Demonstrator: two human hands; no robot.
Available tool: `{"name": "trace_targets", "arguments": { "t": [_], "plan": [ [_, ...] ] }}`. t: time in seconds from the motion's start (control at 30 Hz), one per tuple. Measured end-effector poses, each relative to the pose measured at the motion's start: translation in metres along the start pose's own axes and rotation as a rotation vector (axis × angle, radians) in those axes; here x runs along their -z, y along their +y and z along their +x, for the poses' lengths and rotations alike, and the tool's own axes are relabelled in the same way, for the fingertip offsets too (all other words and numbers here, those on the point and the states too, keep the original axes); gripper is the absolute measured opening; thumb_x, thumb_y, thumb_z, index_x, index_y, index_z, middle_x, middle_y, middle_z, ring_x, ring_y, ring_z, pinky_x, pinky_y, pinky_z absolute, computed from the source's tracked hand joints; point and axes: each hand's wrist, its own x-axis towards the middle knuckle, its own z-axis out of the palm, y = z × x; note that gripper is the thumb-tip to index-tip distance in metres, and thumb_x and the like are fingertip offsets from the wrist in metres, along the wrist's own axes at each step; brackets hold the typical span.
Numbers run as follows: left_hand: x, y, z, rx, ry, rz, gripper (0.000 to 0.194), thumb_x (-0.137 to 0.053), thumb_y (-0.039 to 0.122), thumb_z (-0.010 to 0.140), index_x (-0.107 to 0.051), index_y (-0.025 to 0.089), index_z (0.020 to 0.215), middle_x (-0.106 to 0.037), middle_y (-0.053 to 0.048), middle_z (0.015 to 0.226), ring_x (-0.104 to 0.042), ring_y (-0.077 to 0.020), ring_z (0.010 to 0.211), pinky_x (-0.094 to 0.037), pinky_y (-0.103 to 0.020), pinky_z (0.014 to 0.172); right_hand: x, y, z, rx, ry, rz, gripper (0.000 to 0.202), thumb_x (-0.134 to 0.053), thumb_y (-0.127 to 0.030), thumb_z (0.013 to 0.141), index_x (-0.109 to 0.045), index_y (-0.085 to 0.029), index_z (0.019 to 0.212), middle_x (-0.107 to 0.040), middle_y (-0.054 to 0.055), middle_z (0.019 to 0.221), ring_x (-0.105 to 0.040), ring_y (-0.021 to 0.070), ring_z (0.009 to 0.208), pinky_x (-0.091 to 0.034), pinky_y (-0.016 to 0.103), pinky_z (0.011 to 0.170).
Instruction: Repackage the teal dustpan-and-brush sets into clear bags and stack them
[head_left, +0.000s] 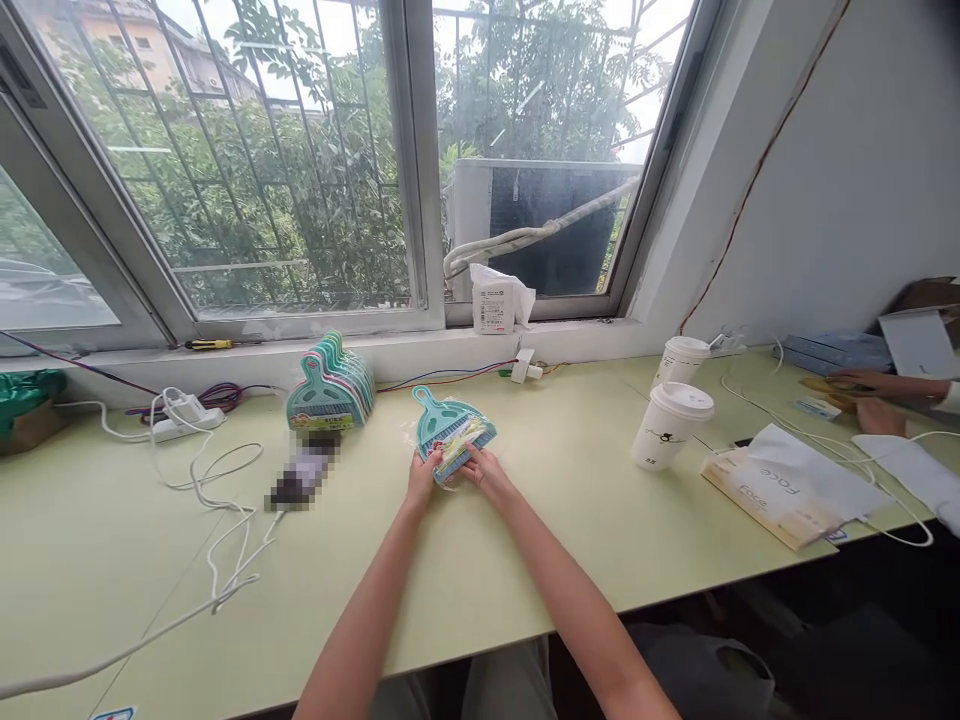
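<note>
A teal dustpan-and-brush set (pixel 452 432) in clear plastic wrapping is held over the middle of the table, its handle pointing away from me. My left hand (pixel 423 478) grips its lower left edge, with the thumb on the front. At the lower right edge, my right hand (pixel 487 474) holds the same set, its fingers partly hidden. To the left, a row of similar dustpan sets (pixel 330 385) stands upright near the window sill.
A pixelated dark object (pixel 304 470) lies left of my hands, near white cables and a power strip (pixel 187 424). Right are two white cups (pixel 673 425) and a tissue pack (pixel 772 495). Another person's hands (pixel 874 395) are at the far right.
</note>
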Motion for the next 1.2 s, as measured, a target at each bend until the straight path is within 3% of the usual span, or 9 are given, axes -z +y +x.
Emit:
{"name": "trace_targets", "arguments": {
  "t": [0.1,0.23,0.33,0.43,0.5,0.63,0.87,1.07,1.2],
  "plan": [
    [0.010,0.006,0.007,0.026,0.005,-0.071,0.040,-0.065,0.020,0.073,-0.055,0.013,0.112,-0.069,-0.010,0.098,-0.067,-0.0188,0.079,-0.057,-0.030,0.067,0.010,-0.018,-0.001,-0.044,-0.117,-0.259,0.041,-0.074,-0.048,0.070,-0.067,-0.013,0.090,-0.072,0.013,0.088,-0.070,0.0261,0.088,-0.056,0.041,0.083],
    [0.026,0.017,0.010,0.015,0.018,-0.137,0.046,-0.064,0.022,0.075,-0.050,0.016,0.118,-0.067,-0.010,0.105,-0.068,-0.0188,0.080,-0.058,-0.031,0.065,0.021,-0.033,-0.005,0.425,-0.006,-0.824,0.049,-0.080,-0.035,0.064,-0.066,-0.021,0.109,-0.065,0.012,0.117,-0.059,0.0303,0.113,-0.045,0.052,0.098],
    [0.037,0.022,0.010,0.031,-0.032,-0.099,0.048,-0.064,0.025,0.075,-0.048,0.017,0.120,-0.067,-0.011,0.107,-0.069,-0.0196,0.078,-0.058,-0.029,0.059,0.025,-0.032,-0.009,0.739,0.023,-1.291,0.071,-0.084,-0.019,0.059,-0.058,-0.034,0.123,-0.044,0.004,0.144,-0.030,0.0310,0.139,-0.016,0.061,0.113],
    [0.043,0.023,0.008,0.072,-0.131,-0.002,0.051,-0.065,0.029,0.075,-0.046,0.016,0.121,-0.067,-0.013,0.107,-0.068,-0.0184,0.067,-0.051,-0.023,0.044,0.025,-0.025,-0.007,0.827,0.033,-1.468,0.041,-0.073,-0.014,0.074,-0.067,-0.034,0.109,-0.055,0.000,0.134,-0.039,0.0252,0.134,-0.013,0.058,0.114],
    [0.043,0.023,0.007,0.102,-0.198,0.057,0.053,-0.065,0.032,0.075,-0.045,0.015,0.121,-0.067,-0.013,0.106,-0.066,-0.0156,0.058,-0.045,-0.020,0.037,0.026,-0.022,-0.003,0.827,0.029,-1.425,0.017,-0.066,-0.018,0.082,-0.072,-0.032,0.090,-0.067,0.000,0.116,-0.053,0.0221,0.120,-0.023,0.051,0.111],
    [0.042,0.025,0.003,0.130,-0.308,0.145,0.054,-0.066,0.035,0.074,-0.045,0.014,0.119,-0.066,-0.013,0.105,-0.064,-0.0127,0.053,-0.045,-0.019,0.037,0.032,-0.020,0.008,0.776,0.026,-1.211,0.008,-0.067,-0.029,0.082,-0.074,-0.030,0.079,-0.073,0.000,0.098,-0.061,0.0220,0.102,-0.036,0.043,0.101],
    [0.039,0.029,-0.008,0.150,-0.423,0.150,0.059,-0.066,0.040,0.077,-0.037,0.018,0.123,-0.065,-0.009,0.097,-0.064,-0.0138,0.053,-0.048,-0.022,0.042,0.037,-0.016,0.013,0.660,0.110,-0.969,0.010,-0.068,-0.030,0.074,-0.076,-0.028,0.080,-0.061,0.004,0.125,-0.048,0.0268,0.118,-0.040,0.042,0.099],
    [0.032,0.031,-0.017,0.092,-0.436,0.218,0.063,-0.067,0.041,0.076,-0.037,0.020,0.127,-0.065,-0.010,0.100,-0.062,-0.0122,0.049,-0.044,-0.021,0.040,0.047,-0.009,0.019,0.438,0.241,-0.650,0.070,-0.081,-0.028,0.051,-0.061,-0.026,0.118,-0.056,0.009,0.128,-0.053,0.0269,0.118,-0.044,0.041,0.096],
    [0.030,0.031,-0.017,0.061,-0.408,0.274,0.074,-0.064,0.046,0.077,-0.030,0.018,0.137,-0.066,-0.011,0.095,-0.060,-0.0129,0.045,-0.038,-0.020,0.036,0.051,-0.003,0.024,0.247,0.155,-0.396,0.061,-0.081,-0.035,0.048,-0.065,-0.019,0.104,-0.070,0.008,0.097,-0.065,0.0253,0.091,-0.051,0.039,0.083]
  ]
}}
